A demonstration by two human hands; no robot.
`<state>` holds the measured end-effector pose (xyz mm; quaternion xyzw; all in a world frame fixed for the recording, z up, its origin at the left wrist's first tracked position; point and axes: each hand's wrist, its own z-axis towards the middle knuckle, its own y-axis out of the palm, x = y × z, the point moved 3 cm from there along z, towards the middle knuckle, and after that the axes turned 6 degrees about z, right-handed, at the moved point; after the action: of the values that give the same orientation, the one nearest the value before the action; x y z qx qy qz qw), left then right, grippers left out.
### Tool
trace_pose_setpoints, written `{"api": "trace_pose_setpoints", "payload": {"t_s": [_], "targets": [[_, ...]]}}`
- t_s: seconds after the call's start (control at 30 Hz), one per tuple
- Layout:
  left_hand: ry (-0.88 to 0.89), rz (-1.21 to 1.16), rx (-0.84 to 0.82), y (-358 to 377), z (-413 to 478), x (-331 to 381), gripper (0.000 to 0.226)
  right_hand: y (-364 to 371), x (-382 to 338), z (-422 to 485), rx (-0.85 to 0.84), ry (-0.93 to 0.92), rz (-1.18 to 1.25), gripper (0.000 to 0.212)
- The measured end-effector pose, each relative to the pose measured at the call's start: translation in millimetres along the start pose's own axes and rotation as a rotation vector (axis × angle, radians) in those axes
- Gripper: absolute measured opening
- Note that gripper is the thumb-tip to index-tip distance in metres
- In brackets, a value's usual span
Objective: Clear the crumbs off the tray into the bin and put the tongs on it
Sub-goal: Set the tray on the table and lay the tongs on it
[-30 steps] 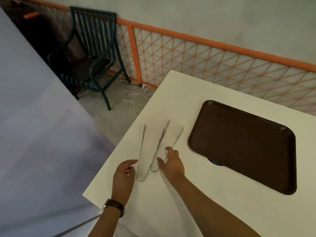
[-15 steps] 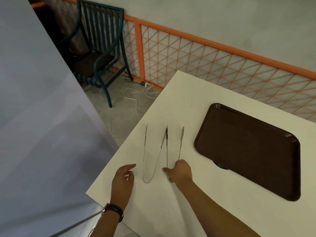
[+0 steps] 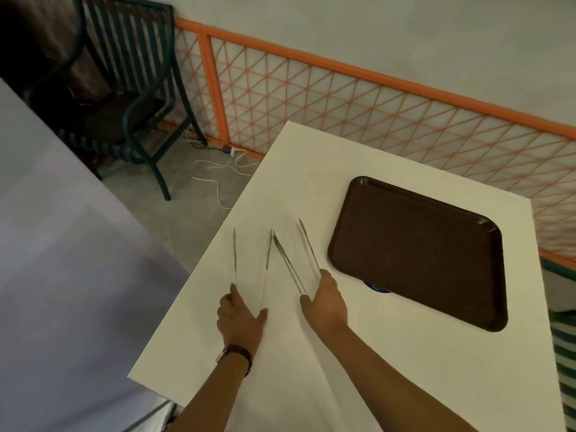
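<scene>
At the far left a pale grey surface [image 3: 62, 275] fills the edge of the view. Behind it a dark green chair [image 3: 131, 73] stands on the floor. A white cable [image 3: 215, 179] lies loose on the floor between the chair and the counter [image 3: 311, 169].

An orange lattice fence [image 3: 343, 104] runs along the wall behind the counter.

On the near left part of the white counter are two pairs of metal tongs, side by side, their open tips pointing away from the person.

The left hand [image 3: 240, 319], with a watch [image 3: 235, 357] on its wrist, grips the joined end of the left tongs [image 3: 266, 269], a finger on one arm and the thumb on the other. The two arms spread wide apart toward their tips.

Just beside them, the right hand [image 3: 327, 304] is curled round the joined end of the right tongs [image 3: 288, 261], which lean to the left so that one tip nearly meets a tip of the left tongs. This pair is a little blurred, and whether it is lifted off the counter cannot be told.

To the right of both pairs, the brown tray [image 3: 417, 251] lies flat on the counter. The right tongs are close to its left rim but apart from it. A small colourful thing [image 3: 377, 288] peeks out from under the tray's near edge, too hidden to make out.

At the far right edge is a bit of green-and-white striped cloth [image 3: 564, 338].
</scene>
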<state>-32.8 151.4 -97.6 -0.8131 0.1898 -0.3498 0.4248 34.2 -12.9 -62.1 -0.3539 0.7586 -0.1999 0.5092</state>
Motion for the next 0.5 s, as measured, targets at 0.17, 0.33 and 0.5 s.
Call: {"api": "trace_pose_setpoints", "payload": {"t_s": [0.17,0.33,0.5], "targets": [[0.016,-0.156,0.047,6,2,7,0.082,-36,22,3,0.062,-0.106,0.024,0.072],[0.075,-0.211,0.031,14,-11,21,0.082,-101,59,24,0.285,-0.088,-0.051,0.069],[0.119,-0.231,-0.012,26,-24,46,0.082,-160,117,55,0.410,0.115,-0.126,0.069]]}}
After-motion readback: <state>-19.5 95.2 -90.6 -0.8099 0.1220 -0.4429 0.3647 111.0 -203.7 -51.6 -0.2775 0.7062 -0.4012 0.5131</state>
